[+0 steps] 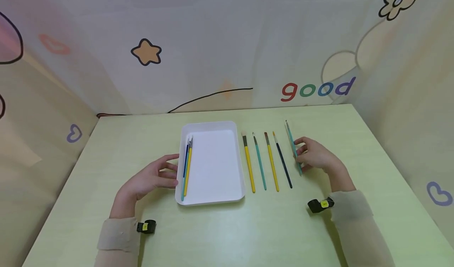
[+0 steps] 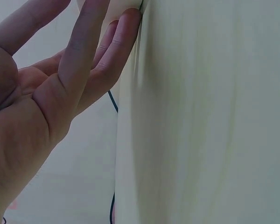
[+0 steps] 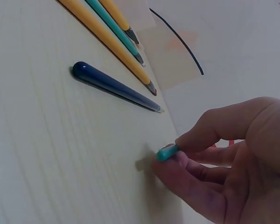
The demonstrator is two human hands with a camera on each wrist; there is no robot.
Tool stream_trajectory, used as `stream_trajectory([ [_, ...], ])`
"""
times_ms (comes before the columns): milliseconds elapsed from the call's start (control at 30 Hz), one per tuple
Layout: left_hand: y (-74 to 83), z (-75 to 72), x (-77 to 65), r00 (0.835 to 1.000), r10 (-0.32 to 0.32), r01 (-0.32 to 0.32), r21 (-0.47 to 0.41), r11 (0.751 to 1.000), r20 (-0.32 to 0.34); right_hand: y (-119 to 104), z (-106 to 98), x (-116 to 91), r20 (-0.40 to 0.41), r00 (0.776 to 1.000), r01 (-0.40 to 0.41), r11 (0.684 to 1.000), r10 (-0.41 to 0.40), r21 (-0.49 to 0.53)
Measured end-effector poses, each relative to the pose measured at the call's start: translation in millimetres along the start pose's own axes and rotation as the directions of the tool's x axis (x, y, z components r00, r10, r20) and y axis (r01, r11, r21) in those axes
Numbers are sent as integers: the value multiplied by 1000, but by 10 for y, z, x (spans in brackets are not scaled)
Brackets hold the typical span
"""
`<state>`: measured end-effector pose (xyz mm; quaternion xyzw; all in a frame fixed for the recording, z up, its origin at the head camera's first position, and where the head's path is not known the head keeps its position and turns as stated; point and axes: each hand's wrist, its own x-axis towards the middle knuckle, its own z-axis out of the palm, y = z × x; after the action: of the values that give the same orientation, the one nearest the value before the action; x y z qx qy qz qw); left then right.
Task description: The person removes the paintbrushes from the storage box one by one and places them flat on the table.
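Note:
In the head view, my right hand point(image 1: 317, 155) pinches a teal paintbrush point(image 1: 290, 135) between thumb and fingers, right of a row of brushes. Its rounded handle end point(image 3: 166, 153) pokes out between the fingertips in the right wrist view. My left hand point(image 1: 153, 175) touches the left side of a white tray point(image 1: 216, 199), fingers extended; the left wrist view shows them loosely spread. Inside the tray, along its left wall, lie paintbrushes with blue, teal and yellow handles point(image 1: 188, 172), close together.
Beside the tray lie a yellow brush point(image 1: 250, 168), a teal brush point(image 1: 260, 164), another yellow brush point(image 1: 272, 164) and a dark blue brush point(image 1: 283, 162), roughly parallel, bristles away from me. A printed curtain point(image 1: 220, 42) hangs behind the pale green table point(image 1: 227, 235).

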<state>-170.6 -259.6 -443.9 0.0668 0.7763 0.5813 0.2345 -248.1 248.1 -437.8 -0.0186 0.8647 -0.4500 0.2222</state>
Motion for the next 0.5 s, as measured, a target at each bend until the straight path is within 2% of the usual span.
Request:
stream_trajectory([
  [233, -9, -6, -3, 1000, 3, -3, 7, 1000, 3, -71, 31, -62, 13, 1000, -22, 990, 24, -140],
  [500, -20, -19, 10, 1000, 13, -13, 5, 1000, 9, -141, 96, -80, 23, 998, -56, 964, 64, -260],
])
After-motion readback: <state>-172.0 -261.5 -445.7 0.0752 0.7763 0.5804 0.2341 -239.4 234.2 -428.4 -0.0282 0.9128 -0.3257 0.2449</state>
